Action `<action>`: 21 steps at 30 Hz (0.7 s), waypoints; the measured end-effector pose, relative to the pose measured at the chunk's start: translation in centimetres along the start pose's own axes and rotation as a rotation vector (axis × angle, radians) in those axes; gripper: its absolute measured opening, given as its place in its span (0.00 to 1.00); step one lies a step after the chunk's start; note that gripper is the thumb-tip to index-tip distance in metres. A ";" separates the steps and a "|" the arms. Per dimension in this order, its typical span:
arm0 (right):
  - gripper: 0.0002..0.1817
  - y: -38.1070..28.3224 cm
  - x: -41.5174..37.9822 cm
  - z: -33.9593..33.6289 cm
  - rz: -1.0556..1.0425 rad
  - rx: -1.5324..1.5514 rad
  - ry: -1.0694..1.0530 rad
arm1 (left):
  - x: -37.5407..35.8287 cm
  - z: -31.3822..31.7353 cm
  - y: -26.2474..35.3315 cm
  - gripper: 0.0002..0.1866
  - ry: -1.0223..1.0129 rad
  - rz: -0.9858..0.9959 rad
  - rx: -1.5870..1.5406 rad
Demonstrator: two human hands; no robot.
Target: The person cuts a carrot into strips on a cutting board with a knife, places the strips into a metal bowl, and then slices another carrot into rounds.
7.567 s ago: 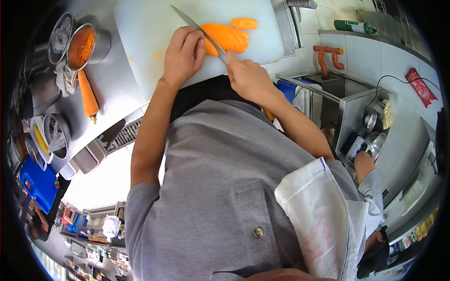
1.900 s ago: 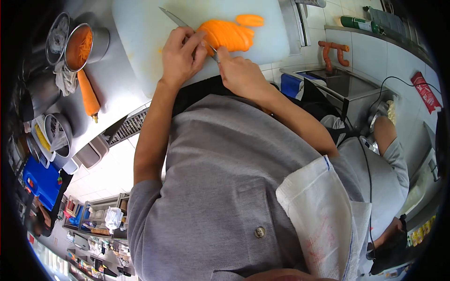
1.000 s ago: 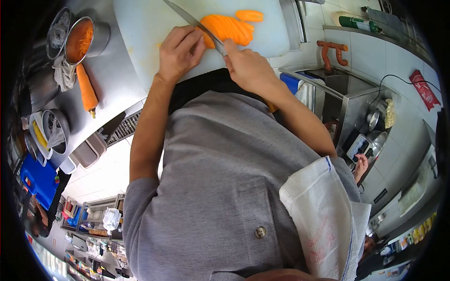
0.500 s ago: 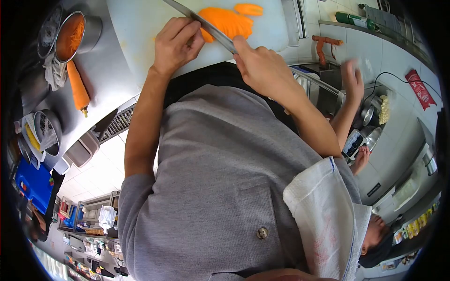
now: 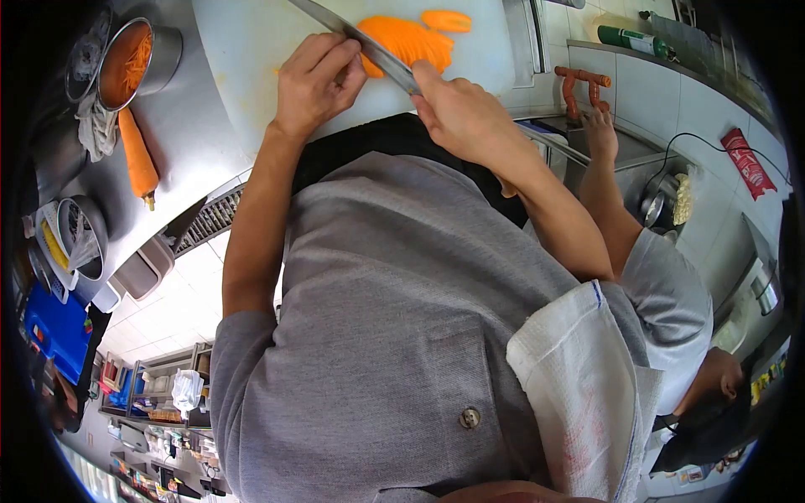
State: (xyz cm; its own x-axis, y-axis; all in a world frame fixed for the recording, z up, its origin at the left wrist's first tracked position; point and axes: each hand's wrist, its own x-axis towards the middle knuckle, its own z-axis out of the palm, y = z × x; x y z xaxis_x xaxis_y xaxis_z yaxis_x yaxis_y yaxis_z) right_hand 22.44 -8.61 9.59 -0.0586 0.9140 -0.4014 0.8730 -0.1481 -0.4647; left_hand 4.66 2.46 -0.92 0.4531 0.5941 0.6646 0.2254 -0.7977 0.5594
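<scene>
In my right hand (image 5: pixel 470 117) is the handle of a kitchen knife (image 5: pixel 381 57), its long blade slanting across the sliced carrot (image 5: pixel 407 42). My left hand (image 5: pixel 319 84) has its fingers curled in against the blade's near side, at the edge of the carrot slices; its fingertips are partly hidden. One loose carrot slice (image 5: pixel 447 21) lies apart at the far side of the white cutting board (image 5: pixel 243 92).
Left of the board, a metal pot (image 5: pixel 159 59) holds shredded carrot; a whole carrot (image 5: pixel 138 159) and a crumpled cloth (image 5: pixel 98 127) lie near it. At right, a co-worker's arm (image 5: pixel 604 180) reaches over a sink toward an orange-brown pipe (image 5: pixel 584 77).
The knife and my right hand have shifted very slightly; my left hand stays put. The co-worker has leaned in, an arm now stretched to the pipe by the sink.
</scene>
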 end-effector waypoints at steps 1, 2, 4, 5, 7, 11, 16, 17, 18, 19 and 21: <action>0.12 0.0 0.1 0.0 -0.007 0.010 0.002 | 0.0 -0.1 0.0 0.10 0.000 0.000 0.000; 0.12 0.0 0.2 0.1 -0.014 0.019 0.004 | -0.1 -0.2 0.1 0.10 -0.001 -0.004 0.001; 0.11 -0.3 0.2 -0.1 0.008 0.022 -0.025 | -0.1 -0.2 0.2 0.10 -0.001 -0.009 0.001; 0.10 -0.3 0.3 -0.2 0.029 0.024 -0.055 | -0.1 -0.2 0.2 0.10 0.001 -0.012 0.004; 0.11 -0.2 0.3 0.1 0.014 0.023 -0.035 | -0.1 -0.3 0.3 0.10 0.004 -0.016 0.010; 0.12 -0.1 0.4 0.6 -0.005 0.021 -0.004 | -0.4 -0.3 0.3 0.11 0.016 -0.025 0.011; 0.11 -0.2 0.1 1.3 -0.023 -0.005 0.028 | -1.0 -0.8 1.0 0.12 0.020 -0.087 0.024; 0.11 -0.3 0.0 1.4 -0.023 -0.023 0.037 | -1.1 -1.0 1.2 0.11 0.018 -0.101 0.021; 0.11 -0.4 0.0 1.5 -0.025 -0.023 0.036 | -1.3 -1.2 1.3 0.11 0.016 -0.116 0.018; 0.11 -0.5 0.0 1.6 -0.024 -0.034 0.031 | -1.5 -1.2 1.5 0.11 0.015 -0.119 0.019; 0.11 -0.7 -0.2 1.6 -0.024 -0.044 0.025 | -1.9 -1.4 1.7 0.11 -0.002 -0.176 0.005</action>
State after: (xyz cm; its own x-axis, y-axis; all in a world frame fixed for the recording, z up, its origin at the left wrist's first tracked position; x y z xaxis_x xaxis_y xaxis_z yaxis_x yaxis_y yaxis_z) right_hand 21.02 -9.27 8.69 -0.0685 0.9263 -0.3705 0.8919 -0.1096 -0.4388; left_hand 3.00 0.12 -0.53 0.4078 0.7248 0.5553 0.3062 -0.6816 0.6646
